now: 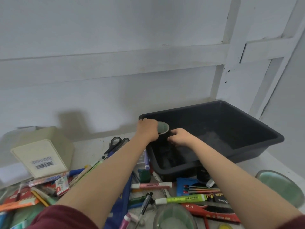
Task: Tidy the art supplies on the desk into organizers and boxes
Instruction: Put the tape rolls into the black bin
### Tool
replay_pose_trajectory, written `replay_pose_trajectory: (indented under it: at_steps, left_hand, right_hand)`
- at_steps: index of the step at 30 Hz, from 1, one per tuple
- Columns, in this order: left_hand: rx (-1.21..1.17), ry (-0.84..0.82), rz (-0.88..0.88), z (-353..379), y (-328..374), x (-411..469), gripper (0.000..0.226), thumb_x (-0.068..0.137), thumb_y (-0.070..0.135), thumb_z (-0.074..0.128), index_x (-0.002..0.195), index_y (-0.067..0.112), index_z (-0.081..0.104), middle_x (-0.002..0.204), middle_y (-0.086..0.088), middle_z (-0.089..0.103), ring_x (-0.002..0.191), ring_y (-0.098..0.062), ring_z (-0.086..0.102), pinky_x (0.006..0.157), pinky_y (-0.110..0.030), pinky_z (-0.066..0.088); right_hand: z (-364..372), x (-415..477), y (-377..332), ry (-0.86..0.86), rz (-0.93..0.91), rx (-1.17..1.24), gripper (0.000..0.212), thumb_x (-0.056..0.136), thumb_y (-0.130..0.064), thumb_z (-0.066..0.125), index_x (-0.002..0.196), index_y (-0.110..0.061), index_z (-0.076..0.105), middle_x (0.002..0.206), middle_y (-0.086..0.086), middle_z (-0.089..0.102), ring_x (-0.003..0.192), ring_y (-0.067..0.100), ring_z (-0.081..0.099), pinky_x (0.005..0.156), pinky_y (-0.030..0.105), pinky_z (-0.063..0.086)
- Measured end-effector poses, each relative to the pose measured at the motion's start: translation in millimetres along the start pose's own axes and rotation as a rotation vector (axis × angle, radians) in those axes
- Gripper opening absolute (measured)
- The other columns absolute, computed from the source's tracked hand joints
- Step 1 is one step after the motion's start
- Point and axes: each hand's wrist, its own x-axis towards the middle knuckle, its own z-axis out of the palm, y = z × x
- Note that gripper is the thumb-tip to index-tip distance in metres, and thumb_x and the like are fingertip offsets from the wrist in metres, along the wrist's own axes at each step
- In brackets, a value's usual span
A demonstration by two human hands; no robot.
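A black roll of tape [163, 131] with a pale inner core is held over the near left corner of a dark grey plastic bin [257, 128]. My left hand [147, 129] grips the roll from the left side. My right hand [180, 136] curls round its right side, inside the bin. The bin's floor looks bare apart from dark shapes below the roll. Markers, pens, a green highlighter [181, 199], scissors [115, 145] and packets lie scattered on the desk under my forearms.
A beige box [42, 156] with a barcode label lies tipped at the left. Two clear greenish round containers sit at the near right [280, 185] and near centre [173, 217]. A white wall stands close behind the desk.
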Motion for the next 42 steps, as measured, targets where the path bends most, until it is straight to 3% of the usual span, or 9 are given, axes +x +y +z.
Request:
replay_pose_trajectory:
  at_steps: [4,9,15,21,24,28,33,37,42]
  left_hand:
    - [-0.342,0.072,0.038,-3,-11,-23,0.044,0.083,0.005,0.054,0.125,0.017,0.056,0.125,-0.008,0.058,0.114,-0.025,0.051,0.093,-0.034,0.043]
    - [-0.417,0.271,0.161,-7,-22,-60,0.030,0.087,0.014,0.056,0.117,0.015,0.060,0.116,-0.004,0.058,0.110,-0.019,0.048,0.094,-0.029,0.038]
    - [-0.538,0.224,0.321,-12,-22,-125,0.015,0.088,0.007,0.054,0.094,0.019,0.062,0.089,0.006,0.059,0.081,-0.005,0.051,0.074,-0.018,0.040]
    - [-0.658,0.032,0.448,-23,-13,-172,0.018,0.087,0.005,0.056,0.086,0.021,0.063,0.067,0.002,0.061,0.057,-0.008,0.050,0.052,-0.015,0.039]
    - [-0.642,-0.169,0.430,-16,-11,-186,0.005,0.089,0.021,0.060,0.092,0.019,0.063,0.066,0.009,0.062,0.058,-0.001,0.054,0.053,-0.011,0.039]
    - [-0.548,-0.391,0.349,0,-3,-198,0.016,0.087,0.037,0.063,0.092,0.023,0.055,0.065,0.011,0.061,0.056,0.003,0.055,0.054,-0.013,0.042]
    - [-0.634,-0.365,0.296,-8,0,-207,0.010,0.085,0.017,0.059,0.079,0.024,0.053,0.048,0.011,0.057,0.043,0.001,0.049,0.048,-0.012,0.037]
    - [-0.718,-0.268,0.287,-44,-3,-204,0.003,0.085,0.012,0.058,0.083,0.013,0.059,0.056,-0.002,0.065,0.046,-0.005,0.058,0.046,-0.016,0.047]
    - [-0.740,0.066,0.210,-84,-5,-174,0.014,0.083,0.008,0.058,0.073,0.017,0.056,0.051,0.001,0.063,0.037,-0.002,0.054,0.042,-0.013,0.043]
  right_hand:
    - [-7,-12,-6,0.123,-0.100,-0.126,0.045,0.092,-0.019,0.056,0.135,-0.010,0.048,0.135,0.008,0.053,0.119,0.021,0.052,0.093,0.030,0.042]
    - [-20,-54,-24,0.120,-0.210,-0.193,0.014,0.093,-0.024,0.054,0.099,-0.018,0.065,0.089,-0.004,0.065,0.068,0.006,0.057,0.052,0.015,0.041]
    - [-24,-131,-42,-0.199,-0.243,-0.392,0.021,0.094,-0.033,0.051,0.082,-0.019,0.063,0.064,-0.006,0.065,0.042,0.003,0.053,0.038,0.016,0.039]
    - [-3,-171,-32,-0.460,-0.108,-0.529,0.016,0.090,-0.029,0.059,0.087,-0.015,0.065,0.075,-0.001,0.070,0.054,0.009,0.064,0.045,0.019,0.047]
    - [11,-177,-18,-0.478,-0.052,-0.579,0.012,0.086,-0.026,0.066,0.091,-0.015,0.063,0.076,0.001,0.068,0.052,0.007,0.062,0.043,0.018,0.047]
    - [25,-179,-8,-0.486,-0.014,-0.660,0.021,0.085,-0.026,0.066,0.102,-0.020,0.055,0.086,0.003,0.069,0.057,0.010,0.065,0.040,0.018,0.045]
    - [21,-184,-14,-0.466,-0.080,-0.611,0.011,0.085,-0.021,0.059,0.093,-0.025,0.052,0.073,0.001,0.068,0.048,0.007,0.062,0.040,0.017,0.044]
    - [-8,-188,-32,-0.420,-0.208,-0.496,0.008,0.086,-0.019,0.058,0.093,-0.022,0.056,0.070,0.004,0.069,0.050,0.012,0.064,0.043,0.021,0.047]
    - [-42,-175,-50,-0.064,-0.442,-0.311,0.003,0.089,-0.028,0.058,0.091,-0.026,0.060,0.072,-0.003,0.066,0.052,0.004,0.060,0.045,0.017,0.048]
